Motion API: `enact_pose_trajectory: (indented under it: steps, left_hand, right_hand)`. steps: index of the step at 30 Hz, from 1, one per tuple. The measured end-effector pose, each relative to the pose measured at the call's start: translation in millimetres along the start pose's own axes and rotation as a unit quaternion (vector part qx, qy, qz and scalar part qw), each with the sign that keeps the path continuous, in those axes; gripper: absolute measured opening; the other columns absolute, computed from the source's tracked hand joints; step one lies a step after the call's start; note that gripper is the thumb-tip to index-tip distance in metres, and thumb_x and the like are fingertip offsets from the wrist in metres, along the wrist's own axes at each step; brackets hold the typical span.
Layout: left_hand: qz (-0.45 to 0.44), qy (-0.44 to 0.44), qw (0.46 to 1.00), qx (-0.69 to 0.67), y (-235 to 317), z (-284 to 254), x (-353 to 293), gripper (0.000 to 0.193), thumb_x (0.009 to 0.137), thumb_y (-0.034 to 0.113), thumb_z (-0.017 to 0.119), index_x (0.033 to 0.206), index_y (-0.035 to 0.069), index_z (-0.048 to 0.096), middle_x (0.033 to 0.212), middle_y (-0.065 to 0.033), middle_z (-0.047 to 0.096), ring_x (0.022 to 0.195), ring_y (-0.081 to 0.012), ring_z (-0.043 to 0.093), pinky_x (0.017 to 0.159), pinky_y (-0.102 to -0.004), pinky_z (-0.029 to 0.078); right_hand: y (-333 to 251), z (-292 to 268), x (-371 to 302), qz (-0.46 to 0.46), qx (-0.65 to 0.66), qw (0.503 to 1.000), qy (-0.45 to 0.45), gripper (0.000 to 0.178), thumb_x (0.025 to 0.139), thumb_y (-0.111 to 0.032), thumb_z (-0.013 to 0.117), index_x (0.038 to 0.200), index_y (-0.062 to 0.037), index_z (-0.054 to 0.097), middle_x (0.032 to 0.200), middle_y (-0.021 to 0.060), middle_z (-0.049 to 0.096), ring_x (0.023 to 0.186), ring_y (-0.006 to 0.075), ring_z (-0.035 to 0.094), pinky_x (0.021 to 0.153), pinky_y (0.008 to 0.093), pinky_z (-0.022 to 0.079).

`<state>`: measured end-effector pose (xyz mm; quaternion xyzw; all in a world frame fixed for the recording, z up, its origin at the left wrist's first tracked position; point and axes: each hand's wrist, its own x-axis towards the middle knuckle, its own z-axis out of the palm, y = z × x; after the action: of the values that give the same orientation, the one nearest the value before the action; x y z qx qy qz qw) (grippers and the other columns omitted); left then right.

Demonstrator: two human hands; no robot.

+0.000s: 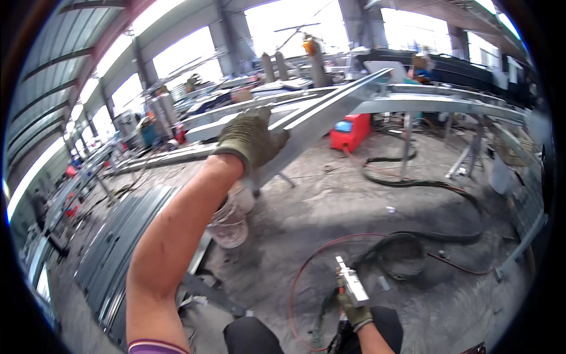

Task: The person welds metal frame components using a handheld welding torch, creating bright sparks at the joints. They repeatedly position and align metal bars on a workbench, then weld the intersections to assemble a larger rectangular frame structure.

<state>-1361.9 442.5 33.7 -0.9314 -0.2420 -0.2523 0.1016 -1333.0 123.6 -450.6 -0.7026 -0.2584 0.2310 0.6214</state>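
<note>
My left hand (250,138), in an olive work glove, reaches forward and is closed on the near end of a long silver metal beam (318,121). The beam slants away to the right at about table height. Low down near my knees, my right hand (355,314), in a similar glove, grips a silver, boxy welding gun (352,286). Its narrow nozzle points up and away from me. A dark cable and a thin red hose (293,295) run close by it; where they join the gun is hard to make out.
A red machine (350,132) stands on the floor beyond the beam. Dark cable (436,237) loops across the concrete. A dirty white bucket (228,227) sits below my left forearm, beside stacked grey metal profiles (118,248). A metal frame table (436,105) and gas cylinders (316,65) stand farther back.
</note>
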Motion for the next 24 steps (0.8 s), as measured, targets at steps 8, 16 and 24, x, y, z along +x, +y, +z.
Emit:
enact_pose_trajectory:
  steps: [8,16,24]
  left_hand:
    - [-0.044,-0.169,0.957,0.233,3.0,69.6,42.2,0.045,0.091,0.036,0.071,0.124,0.009,0.082,0.125,-0.0179,0.080,0.116,-0.0356,0.078,0.095,-0.0495,0.062]
    - [-0.006,-0.121,0.950,0.288,28.9,69.0,23.5,0.029,0.100,0.020,0.062,0.118,0.012,0.084,0.117,-0.0143,0.083,0.109,-0.0308,0.080,0.086,-0.0483,0.063]
    - [0.026,-0.144,0.927,0.345,63.8,68.4,23.2,0.024,0.101,0.020,0.065,0.110,0.016,0.086,0.114,-0.0080,0.084,0.108,-0.0285,0.080,0.079,-0.0495,0.062]
  right_hand:
    - [38.2,6.1,3.3,-0.039,-0.093,0.995,0.007,0.043,0.097,-0.033,0.083,0.130,-0.0065,0.074,0.112,0.0072,0.082,0.101,0.0201,0.079,0.088,0.0348,0.061]
    - [61.1,10.4,-2.3,-0.026,-0.046,0.999,0.013,0.049,0.095,-0.034,0.087,0.132,-0.0048,0.073,0.117,0.0079,0.082,0.107,0.0194,0.079,0.092,0.0336,0.060]
    - [57.5,4.9,-5.3,-0.027,-0.009,0.999,0.035,0.041,0.094,-0.030,0.088,0.125,-0.0045,0.077,0.112,0.0086,0.083,0.103,0.0198,0.080,0.090,0.0343,0.061]
